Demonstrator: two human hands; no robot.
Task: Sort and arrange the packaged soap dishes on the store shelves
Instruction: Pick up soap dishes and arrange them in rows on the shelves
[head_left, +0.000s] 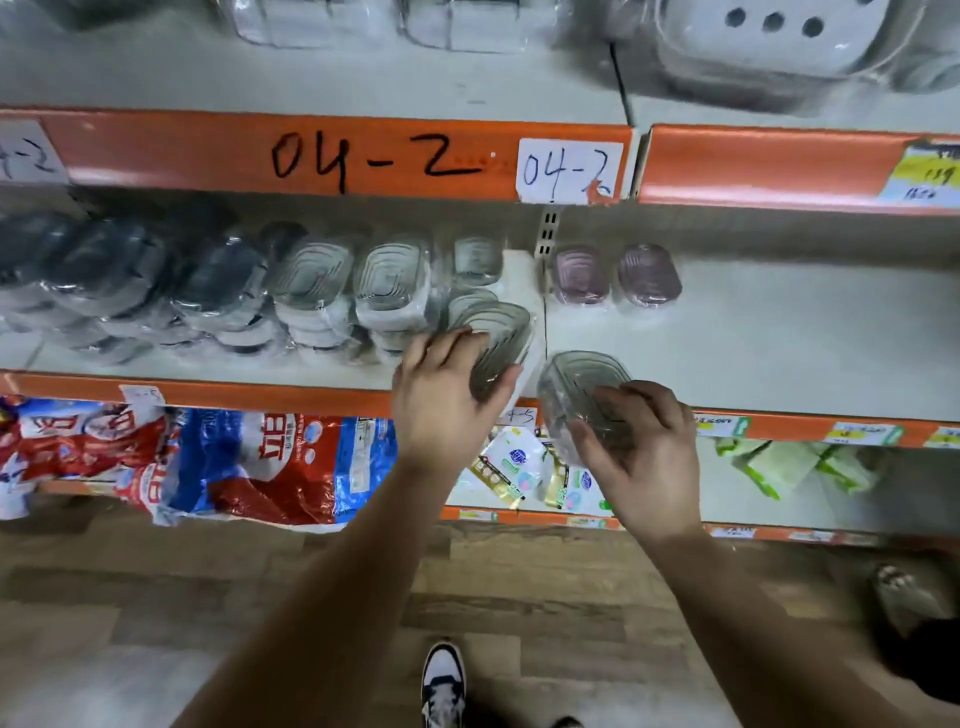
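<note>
While each hand is gripping one packaged clear soap dish, the relation that matters is sitting around the slotted upright (547, 234), which is splitting the middle shelf (779, 343) into two bays. The left hand (447, 400) is curling round the left dish (501, 338) just left of the upright's foot, at the end of the clear-dish stacks (389, 286). That dish is standing tilted on its edge, its long axis running from the palm up and away toward the shelf back.

The right hand (644, 457) is pinching the right dish (579, 387) by its near end, just right of the upright and over the shelf's front lip. Its face is turning up to the camera and its long axis is pointing from the fingers up-left toward the upright.

The left hand is nearer the clear stacks, so it is probably slotting its dish in there first. The right dish is likely needing to cross leftward past the upright to join them, or else it is starting a row in the right bay.

Right of the upright, pink dishes (579, 275) are sitting at the back, with shelf surface showing in front and further right. Left of the upright, room is getting tight: stacks are leaning and dark dishes (104, 270) are filling the far end. The film wrap is looking slippery, so a nudge is probably risking a topple.
</note>
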